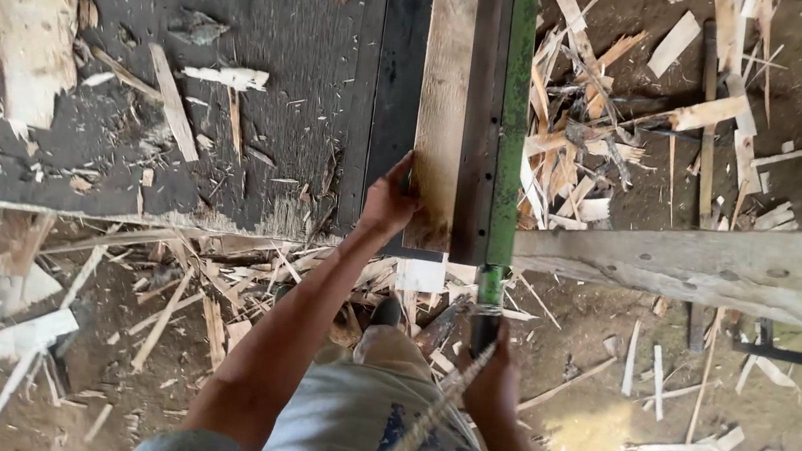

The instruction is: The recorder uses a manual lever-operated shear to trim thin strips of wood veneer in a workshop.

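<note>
While the person stands over the dark, scarred wooden bench (239,56), the left hand (389,199) rests against the near left edge of a long pale wooden plank (443,99), fingers spread flat on it rather than clamped around it. That plank lies lengthwise on the bench, just beside a green metal rail (513,117). The right hand (492,379) is curled tight around the dark handle (484,321) at the rail's near end (a frayed rope (423,430) trails down from there). Splintered wood offcuts (583,125) litter the dirt floor, and a weathered grey beam (708,266) crosses to the right.
</note>
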